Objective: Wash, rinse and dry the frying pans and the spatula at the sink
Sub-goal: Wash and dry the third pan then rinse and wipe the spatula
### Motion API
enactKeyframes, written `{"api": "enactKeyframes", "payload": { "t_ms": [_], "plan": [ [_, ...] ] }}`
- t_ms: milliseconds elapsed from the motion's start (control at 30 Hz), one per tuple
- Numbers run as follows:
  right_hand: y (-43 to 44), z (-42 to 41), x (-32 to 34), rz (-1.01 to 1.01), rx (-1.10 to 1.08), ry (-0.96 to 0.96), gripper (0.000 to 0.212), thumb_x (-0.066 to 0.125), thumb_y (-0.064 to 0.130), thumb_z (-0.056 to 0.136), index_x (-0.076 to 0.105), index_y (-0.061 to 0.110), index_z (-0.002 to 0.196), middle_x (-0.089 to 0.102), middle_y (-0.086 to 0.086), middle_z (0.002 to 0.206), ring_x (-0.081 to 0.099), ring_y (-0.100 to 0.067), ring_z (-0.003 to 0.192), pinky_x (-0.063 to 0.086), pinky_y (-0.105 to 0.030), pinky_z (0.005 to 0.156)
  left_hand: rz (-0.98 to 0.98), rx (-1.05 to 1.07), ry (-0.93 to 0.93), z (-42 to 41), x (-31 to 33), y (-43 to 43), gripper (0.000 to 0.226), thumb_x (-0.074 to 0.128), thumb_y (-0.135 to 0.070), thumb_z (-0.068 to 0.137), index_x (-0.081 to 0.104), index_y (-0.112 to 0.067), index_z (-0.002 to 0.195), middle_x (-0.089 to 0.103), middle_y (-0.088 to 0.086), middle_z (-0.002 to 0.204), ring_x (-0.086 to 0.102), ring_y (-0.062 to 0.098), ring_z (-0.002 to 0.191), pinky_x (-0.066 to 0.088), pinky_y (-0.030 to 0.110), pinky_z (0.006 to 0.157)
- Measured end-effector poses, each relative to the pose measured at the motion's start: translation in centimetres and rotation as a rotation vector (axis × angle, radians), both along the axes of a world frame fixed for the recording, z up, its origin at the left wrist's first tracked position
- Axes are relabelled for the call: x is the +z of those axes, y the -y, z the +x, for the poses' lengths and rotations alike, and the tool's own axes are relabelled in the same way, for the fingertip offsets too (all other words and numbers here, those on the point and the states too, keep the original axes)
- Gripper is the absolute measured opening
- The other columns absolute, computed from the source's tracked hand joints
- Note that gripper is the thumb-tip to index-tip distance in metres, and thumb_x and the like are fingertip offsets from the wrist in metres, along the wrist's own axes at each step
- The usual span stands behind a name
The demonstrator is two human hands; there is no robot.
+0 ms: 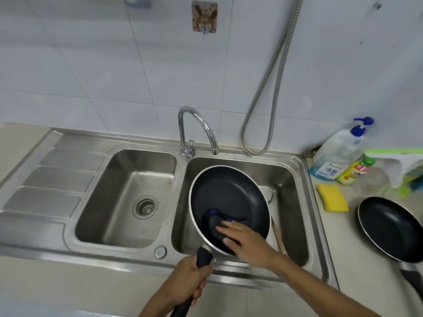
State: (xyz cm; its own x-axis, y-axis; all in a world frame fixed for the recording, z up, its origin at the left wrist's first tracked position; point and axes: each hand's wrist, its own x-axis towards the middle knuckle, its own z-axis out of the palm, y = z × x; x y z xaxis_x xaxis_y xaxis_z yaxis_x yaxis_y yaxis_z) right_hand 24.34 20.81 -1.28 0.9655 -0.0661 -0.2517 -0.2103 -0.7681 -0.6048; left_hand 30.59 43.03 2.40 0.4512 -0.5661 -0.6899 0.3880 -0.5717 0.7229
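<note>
- Head view, sink: I hold the frying pan (pixel 229 202) tilted over the right basin (pixel 290 179), its dark inside facing me, so that runoff falls into the basin and not on the counter
- Left hand (pixel 192 279): wrapped tight around the pan's black handle (pixel 204 257), just below the rim; I judge this grip is what keeps the pan steady against the scrubbing pressure
- Right hand (pixel 246 240): fingers flat and pressed down on a dark blue scrubbing pad (pixel 214 221), which lies against the lower inside of the pan, near the handle end; the hand is blurred, which suggests a wiping stroke
- Faucet (pixel 198 129): spout ends above the rear of the right basin; no water stream can be made out, so I judge this as the washing stage, with rinsing not yet done
- A wooden handle (pixel 278 236) shows in the right basin beside my right wrist, partly hidden by the pan; likely the spatula, though its blade is out of sight
- Left basin (pixel 128 197): holds nothing but its drain strainer
- Counter to the right: second frying pan (pixel 391 227) sits flat, well apart from the basin; whether it is washed I cannot tell
- Yellow sponge (pixel 333 197) and soap bottles (pixel 338 156) stand near the wall, within reach
</note>
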Motion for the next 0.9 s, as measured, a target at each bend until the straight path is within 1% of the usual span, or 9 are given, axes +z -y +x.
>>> {"api": "enactKeyframes", "payload": {
  "t_ms": [100, 233, 400, 500, 567, 667, 767, 800, 900],
  "plan": [
    [-3.5, 3.0, 1.4, 0.209, -0.09, 0.065, 0.058, 0.045, 0.057, 0.098, 0.038, 0.039, 0.153, 0.042, 0.019, 0.157, 0.034, 0.002, 0.145, 0.027, -0.019, 0.118, 0.06, -0.072, 0.0, -0.1, -0.2, 0.3, 0.014, 0.06, -0.024, 0.082, 0.05, -0.015, 0.078, 0.052, 0.007, 0.055, 0.045, 0.02, 0.04, 0.037, 0.024, 0.04],
    [-3.7, 8.7, 3.9, 0.302, -0.297, 0.101, 0.068, 0.052, 0.055, 0.097, 0.03, 0.034, 0.158, 0.043, 0.009, 0.158, 0.039, -0.011, 0.144, 0.031, -0.024, 0.116, 0.048, -0.079, 0.014, 0.4, 0.8, 2.1, 0.019, 0.062, -0.024, 0.081, 0.048, -0.016, 0.072, 0.046, 0.004, 0.052, 0.043, 0.019, 0.039, 0.038, 0.025, 0.04],
    [-1.9, 8.1, 5.7, 0.091, -0.095, 0.195, 0.055, 0.054, 0.037, 0.102, 0.04, 0.029, 0.154, 0.053, 0.004, 0.149, 0.051, -0.021, 0.133, 0.042, -0.038, 0.112, -0.071, 0.035, -0.057, 2.0, 1.5, 3.2, 0.029, 0.071, -0.017, 0.088, 0.05, -0.017, 0.069, 0.039, 0.001, 0.049, 0.033, 0.015, 0.035, 0.033, 0.021, 0.035],
    [0.5, 3.8, 6.7, -0.2, 0.127, 0.309, 0.046, 0.053, 0.033, 0.104, 0.049, 0.034, 0.149, 0.056, 0.011, 0.146, 0.053, -0.011, 0.121, 0.044, -0.03, 0.106, -0.118, 0.092, -0.147, 2.2, 1.8, 3.2, 0.043, 0.071, -0.014, 0.091, 0.051, -0.023, 0.054, 0.036, 0.0, 0.048, 0.03, 0.013, 0.034, 0.032, 0.02, 0.034],
    [1.9, 1.2, 7.8, -0.24, 0.092, 0.424, 0.04, 0.056, 0.028, 0.104, 0.057, 0.031, 0.143, 0.062, 0.012, 0.139, 0.055, -0.004, 0.116, 0.047, -0.026, 0.104, -0.125, 0.115, -0.19, 2.1, 1.9, 3.1, 0.049, 0.071, -0.015, 0.092, 0.05, -0.023, 0.049, 0.034, 0.003, 0.047, 0.03, 0.014, 0.033, 0.03, 0.02, 0.034],
    [3.9, -1.9, 8.8, 0.004, -0.315, 0.577, 0.036, 0.061, 0.026, 0.101, 0.064, 0.032, 0.137, 0.064, 0.02, 0.135, 0.06, -0.001, 0.122, 0.046, -0.021, 0.106, -0.161, 0.161, -0.319, 1.8, 2.2, 3.1, 0.049, 0.072, -0.019, 0.09, 0.044, -0.02, 0.049, 0.028, 0.002, 0.046, 0.027, 0.012, 0.031, 0.027, 0.018, 0.033],
    [5.2, -3.5, 9.3, 0.402, -0.857, 0.708, 0.031, 0.062, 0.03, 0.099, 0.068, 0.047, 0.125, 0.066, 0.022, 0.131, 0.061, 0.006, 0.119, 0.044, -0.006, 0.095, -0.28, 0.294, -0.62, 1.9, 2.6, 3.7, 0.043, 0.083, -0.013, 0.079, 0.044, -0.017, 0.06, 0.029, -0.003, 0.043, 0.029, 0.008, 0.026, 0.027, 0.016, 0.027],
    [5.2, -3.6, 9.2, 0.582, -0.988, 0.746, 0.03, 0.062, 0.031, 0.099, 0.069, 0.049, 0.121, 0.068, 0.017, 0.13, 0.064, 0.003, 0.116, 0.049, -0.01, 0.092, -0.346, 0.34, -0.756, 2.0, 2.9, 3.9, 0.042, 0.084, -0.01, 0.076, 0.045, -0.016, 0.064, 0.03, -0.004, 0.041, 0.031, 0.008, 0.024, 0.028, 0.016, 0.026],
    [3.9, -3.4, 8.5, 1.073, -1.126, 0.699, 0.036, 0.065, 0.033, 0.095, 0.064, 0.044, 0.13, 0.07, 0.002, 0.13, 0.069, -0.025, 0.115, 0.055, -0.049, 0.099, -0.503, 0.381, -1.1, 2.2, 3.7, 4.4, 0.033, 0.078, -0.008, 0.075, 0.047, -0.013, 0.069, 0.037, -0.003, 0.036, 0.036, 0.01, 0.021, 0.033, 0.018, 0.025]
  ]
}}
